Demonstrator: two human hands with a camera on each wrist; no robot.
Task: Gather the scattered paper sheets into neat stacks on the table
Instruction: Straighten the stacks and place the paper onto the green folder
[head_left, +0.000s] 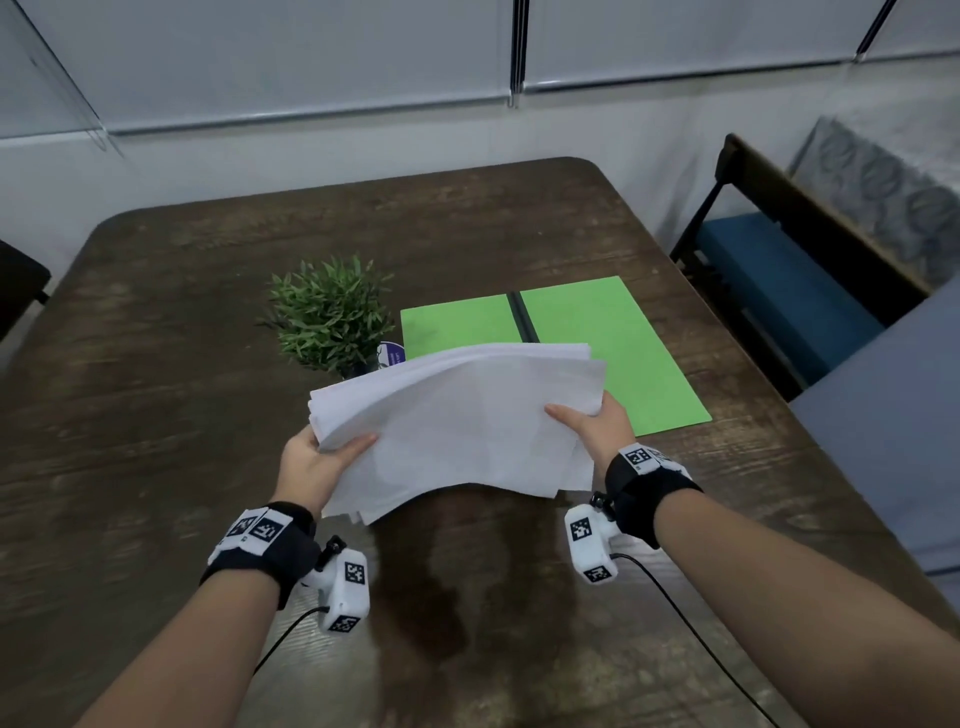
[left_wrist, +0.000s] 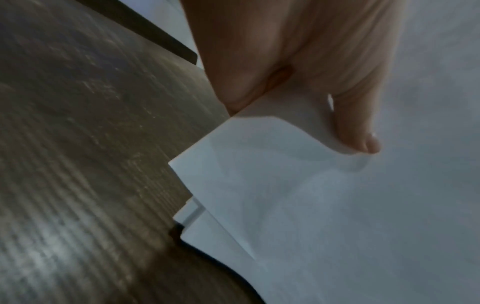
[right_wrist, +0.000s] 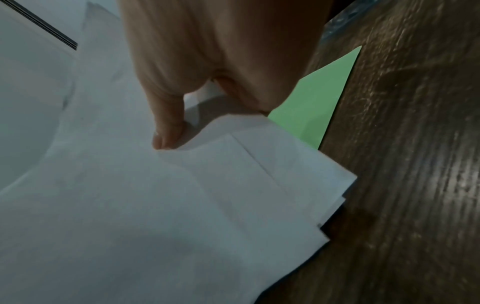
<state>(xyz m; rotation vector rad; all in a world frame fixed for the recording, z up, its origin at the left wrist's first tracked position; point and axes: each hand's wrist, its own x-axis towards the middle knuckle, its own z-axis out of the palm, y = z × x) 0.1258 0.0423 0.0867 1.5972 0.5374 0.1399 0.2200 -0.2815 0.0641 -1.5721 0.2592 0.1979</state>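
Spanning the whole scene, a dark wooden tabletop (head_left: 156, 415) carries a green folder (head_left: 623, 353) lying open at right and a small potted plant (head_left: 330, 312) just left of it, both on the far side of the work. Held above the near middle of the tabletop is the sheaf of white paper sheets (head_left: 467, 415), bowed upward at its centre and sagging at its near edge, apparently because support comes only from its two sides. Corners of several sheets jut out unevenly in both wrist views, so the sheaf looks gathered but not yet squared; tapping its edges level seems the likely next step. The left hand (head_left: 311, 462) clasps the left edge, thumb pressed flat on top and fingers tucked beneath, out of sight. The right hand (head_left: 597, 426) mirrors it on the right edge, its grip likewise pinching the sheets between thumb above and fingers below. Both forearms reach forward, wrists level, palms turned inward.
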